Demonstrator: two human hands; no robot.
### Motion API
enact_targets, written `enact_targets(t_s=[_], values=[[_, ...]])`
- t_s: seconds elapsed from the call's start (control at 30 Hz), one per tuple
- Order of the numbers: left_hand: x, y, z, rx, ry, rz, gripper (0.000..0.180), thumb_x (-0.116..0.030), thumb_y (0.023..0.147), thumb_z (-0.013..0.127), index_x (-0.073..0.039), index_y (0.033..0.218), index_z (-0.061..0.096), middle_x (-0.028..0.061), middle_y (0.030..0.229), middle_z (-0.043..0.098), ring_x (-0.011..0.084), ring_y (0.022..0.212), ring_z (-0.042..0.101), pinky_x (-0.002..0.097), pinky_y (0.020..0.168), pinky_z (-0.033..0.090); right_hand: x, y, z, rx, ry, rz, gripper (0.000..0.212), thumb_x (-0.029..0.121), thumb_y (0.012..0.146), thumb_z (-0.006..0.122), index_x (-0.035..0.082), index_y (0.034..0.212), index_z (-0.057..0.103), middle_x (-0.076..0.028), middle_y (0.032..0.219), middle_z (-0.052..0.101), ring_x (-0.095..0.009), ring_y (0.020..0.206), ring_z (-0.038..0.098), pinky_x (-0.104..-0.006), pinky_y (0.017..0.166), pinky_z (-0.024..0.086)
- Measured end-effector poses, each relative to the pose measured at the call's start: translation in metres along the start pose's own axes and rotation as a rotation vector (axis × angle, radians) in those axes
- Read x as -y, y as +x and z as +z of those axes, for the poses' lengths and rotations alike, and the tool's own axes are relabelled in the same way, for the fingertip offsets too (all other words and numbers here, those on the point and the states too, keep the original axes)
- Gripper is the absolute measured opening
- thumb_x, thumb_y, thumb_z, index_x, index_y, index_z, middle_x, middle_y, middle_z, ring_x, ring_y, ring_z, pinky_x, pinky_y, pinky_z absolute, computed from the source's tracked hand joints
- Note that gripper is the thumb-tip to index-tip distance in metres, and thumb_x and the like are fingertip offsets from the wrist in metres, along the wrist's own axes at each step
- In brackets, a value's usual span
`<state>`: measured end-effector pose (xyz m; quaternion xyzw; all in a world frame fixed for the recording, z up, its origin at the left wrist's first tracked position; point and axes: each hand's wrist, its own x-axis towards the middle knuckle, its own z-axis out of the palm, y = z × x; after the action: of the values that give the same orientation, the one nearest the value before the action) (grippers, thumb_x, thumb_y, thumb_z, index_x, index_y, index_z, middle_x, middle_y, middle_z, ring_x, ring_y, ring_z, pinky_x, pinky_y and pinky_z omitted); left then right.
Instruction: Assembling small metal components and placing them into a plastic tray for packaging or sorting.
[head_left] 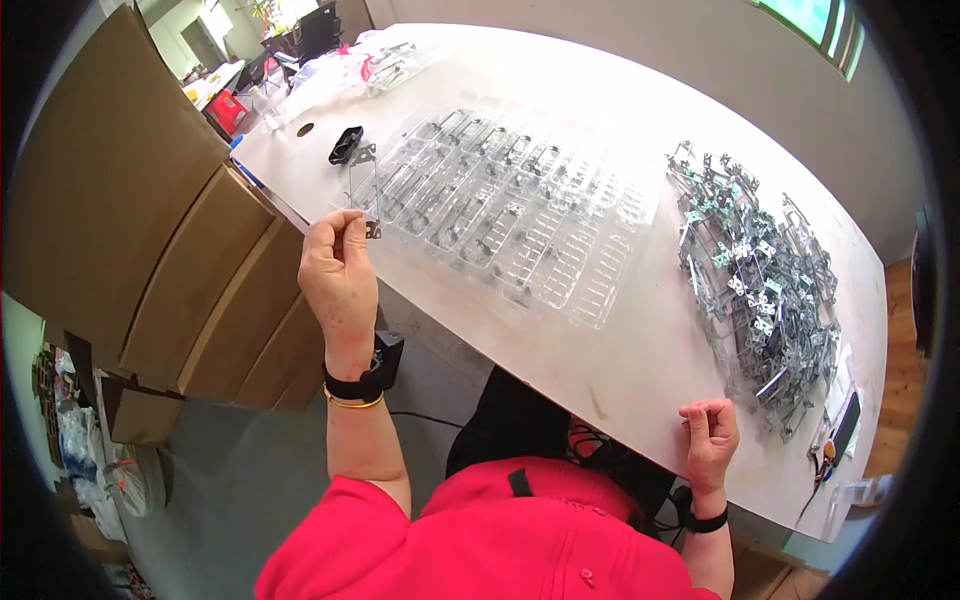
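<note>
My left hand (340, 275) is raised at the table's left front edge, thumb and fingers pinched on the lower end of a thin metal bracket (378, 190). The bracket has slim rods and dark plates with holes at both ends. Beyond it lies a clear plastic tray (592, 312) with rows of slots; many slots at its left and middle hold similar metal parts. My right hand (710, 440) is at the front edge on the right, fingers curled in and nothing visible in them. Close to that hand is a large heap of loose metal brackets (765, 290).
A black plastic piece (346, 145) lies on the white table (620, 375) beyond my left hand. Pliers (828, 455) and a dark flat tool (848, 425) are at the right edge. Clear bags (335, 72) sit at the far left. Large cardboard boxes (130, 200) stand left of the table.
</note>
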<state>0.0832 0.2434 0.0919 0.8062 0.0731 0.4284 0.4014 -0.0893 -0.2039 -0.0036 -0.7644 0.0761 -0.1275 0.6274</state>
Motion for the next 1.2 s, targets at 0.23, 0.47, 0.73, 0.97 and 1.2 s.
enact_targets(t_s=[0.23,0.47,0.73,0.97,1.2], values=[[-0.029,0.004,0.014,0.038,-0.066,-0.006,0.010,-0.010,0.104,0.072,-0.001,0.108,0.074,-0.0011,0.093,0.072,0.0070,0.087,0.063,0.0240,0.079,0.052,0.004,0.001,0.003,-0.014,-0.005,0.016,0.015,0.014,0.106,0.072,0.006,0.102,0.061,-0.003,0.096,0.071,-0.008,0.083,0.063,-0.0238,0.077,0.052],[-0.057,-0.003,0.037,0.071,-0.199,0.039,0.005,-0.005,0.099,0.075,-0.001,0.103,0.075,0.0055,0.094,0.071,0.0127,0.080,0.067,0.0278,0.075,0.054,0.000,0.000,0.001,-0.019,-0.015,0.024,0.013,0.012,0.104,0.073,0.006,0.101,0.062,-0.002,0.096,0.071,-0.006,0.083,0.061,-0.0222,0.076,0.050],[-0.060,-0.037,0.056,0.322,-0.141,0.103,0.007,-0.001,0.097,0.074,-0.001,0.104,0.075,0.0115,0.092,0.072,0.0194,0.077,0.069,0.0312,0.071,0.055,-0.001,-0.001,0.003,-0.019,-0.036,0.002,0.014,0.013,0.104,0.074,0.005,0.100,0.063,0.000,0.093,0.069,-0.005,0.078,0.055,-0.0217,0.071,0.046],[-0.050,-0.059,0.063,0.519,-0.177,0.085,0.007,0.000,0.097,0.074,0.001,0.104,0.075,0.0086,0.091,0.071,0.0133,0.079,0.066,0.0277,0.072,0.052,-0.002,-0.001,0.003,-0.014,-0.105,-0.049,0.015,0.014,0.104,0.074,0.005,0.100,0.063,0.000,0.090,0.069,-0.005,0.076,0.054,-0.0223,0.069,0.045],[-0.048,-0.058,0.071,0.556,-0.107,0.173,0.007,0.001,0.095,0.073,0.002,0.102,0.074,0.0138,0.093,0.072,0.0233,0.080,0.071,0.0327,0.073,0.054,0.000,-0.001,0.004,-0.020,-0.083,-0.040,0.016,0.015,0.104,0.075,0.005,0.099,0.063,0.000,0.091,0.069,-0.005,0.076,0.054,-0.0225,0.069,0.045]])
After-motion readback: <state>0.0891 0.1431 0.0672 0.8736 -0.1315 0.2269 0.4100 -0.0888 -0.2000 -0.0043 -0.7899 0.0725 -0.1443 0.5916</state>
